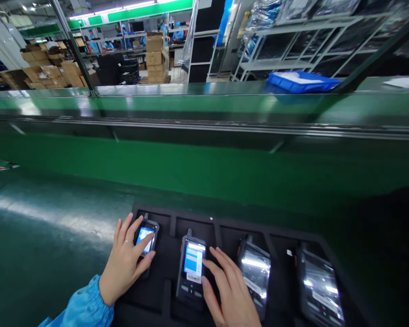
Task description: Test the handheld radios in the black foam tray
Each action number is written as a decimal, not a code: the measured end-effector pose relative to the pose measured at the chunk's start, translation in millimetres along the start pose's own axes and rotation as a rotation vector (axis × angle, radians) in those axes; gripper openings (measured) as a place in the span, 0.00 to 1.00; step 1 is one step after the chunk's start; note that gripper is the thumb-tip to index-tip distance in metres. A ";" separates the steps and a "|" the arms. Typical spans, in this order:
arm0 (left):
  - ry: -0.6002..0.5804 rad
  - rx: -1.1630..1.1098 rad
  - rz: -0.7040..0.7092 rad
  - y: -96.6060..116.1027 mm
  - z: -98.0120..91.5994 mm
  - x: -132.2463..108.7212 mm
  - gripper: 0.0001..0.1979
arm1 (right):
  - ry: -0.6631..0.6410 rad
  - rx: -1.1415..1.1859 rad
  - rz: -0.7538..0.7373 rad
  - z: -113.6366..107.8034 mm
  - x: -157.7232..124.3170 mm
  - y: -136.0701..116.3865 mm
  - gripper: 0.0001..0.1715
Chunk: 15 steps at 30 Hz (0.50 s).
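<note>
A black compartment tray [167,272] holds several handheld devices with stubby antennas. My left hand [124,256] is open over the leftmost device [145,240], its index fingertip at the lit screen. Right of it lies a second device [192,268] with a lit blue and white screen. My right hand [230,290], fingers apart, is at that device's right edge and partly covers the third device [257,268]. The third device and the rightmost device [320,286] have dark, glossy, reflecting screens. Neither hand grips anything.
Beyond the green bench [54,218] runs a raised ledge [177,102] with a blue bin [301,81] on it. Wires [0,164] lie at the left. Cardboard boxes [154,56], racks [293,63] and people in blue are farther back.
</note>
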<state>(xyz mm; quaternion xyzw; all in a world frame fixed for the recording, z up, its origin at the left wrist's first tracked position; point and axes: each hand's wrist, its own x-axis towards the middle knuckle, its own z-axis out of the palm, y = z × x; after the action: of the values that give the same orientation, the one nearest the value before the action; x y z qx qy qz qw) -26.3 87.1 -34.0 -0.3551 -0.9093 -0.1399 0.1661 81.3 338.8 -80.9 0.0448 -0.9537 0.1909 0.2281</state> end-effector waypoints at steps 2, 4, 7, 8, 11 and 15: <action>0.017 -0.005 -0.016 0.3 -0.5 -0.4 0.15 | -0.004 0.008 0.006 0.7 -0.6 0.9 0.16; 0.033 -0.011 -0.038 0.0 -1.4 -0.7 0.15 | -0.007 0.013 0.006 1.4 -1.3 2.4 0.18; 0.034 -0.021 -0.057 -0.5 -2.3 -1.2 0.15 | -0.004 0.017 0.000 2.2 -2.3 4.0 0.20; 0.034 -0.027 -0.058 -0.6 -2.4 -1.5 0.15 | -0.002 0.018 -0.001 2.1 -2.5 4.1 0.20; 0.033 -0.050 -0.056 -1.3 -3.0 -3.7 0.14 | 0.007 0.025 -0.008 -0.1 -2.2 2.8 0.19; 0.044 -0.095 -0.041 -4.0 -4.3 -8.6 0.13 | 0.064 0.073 -0.052 -7.3 -0.7 -1.8 0.16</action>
<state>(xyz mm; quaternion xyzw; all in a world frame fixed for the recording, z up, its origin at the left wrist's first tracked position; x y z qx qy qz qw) -22.3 77.5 -34.1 -0.3407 -0.9048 -0.1940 0.1662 85.3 340.0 -74.7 0.0719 -0.9368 0.2210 0.2617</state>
